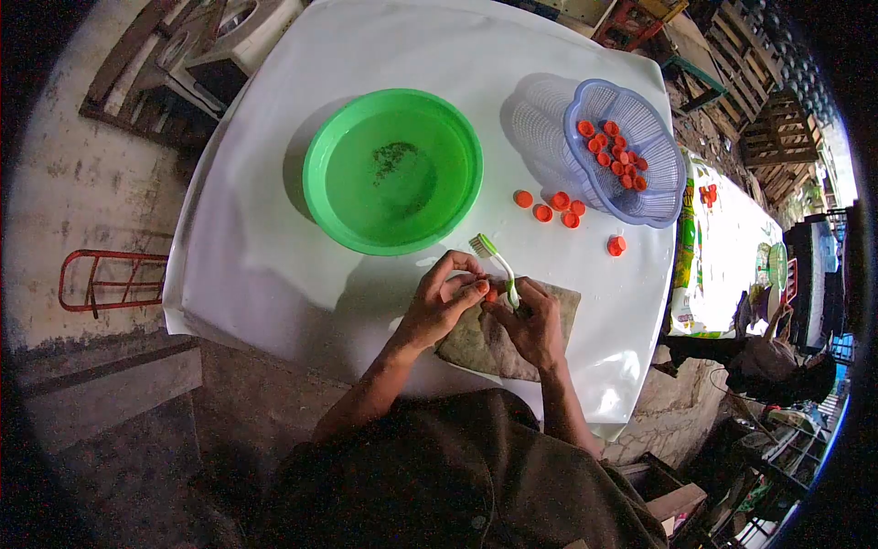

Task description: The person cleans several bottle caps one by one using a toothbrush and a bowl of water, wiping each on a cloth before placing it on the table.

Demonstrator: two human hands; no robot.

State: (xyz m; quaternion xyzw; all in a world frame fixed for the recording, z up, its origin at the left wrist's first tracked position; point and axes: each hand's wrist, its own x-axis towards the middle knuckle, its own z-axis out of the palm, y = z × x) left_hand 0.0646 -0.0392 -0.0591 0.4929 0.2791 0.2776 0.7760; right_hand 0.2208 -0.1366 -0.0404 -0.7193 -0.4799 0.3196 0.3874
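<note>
My left hand (441,304) is closed in a pinch on a small red-orange bottle cap (491,296), partly hidden by the fingertips. Close beside it, my right hand (535,331) grips a green and white toothbrush (501,260), its bristle head pointing up and away from me. Both hands are over a folded grey-brown cloth (549,352) near the table's front edge. Several loose red-orange caps (560,200) lie beyond my right hand. More caps are in a blue-violet plastic basket (666,183) at the far right.
A green basin (315,174) of water, with dark specks at its bottom, stands left of centre on the white-covered table (512,55). A red metal rack (114,282) is off to the left. Packed white sacks (727,247) lie to the right, near a person (773,357).
</note>
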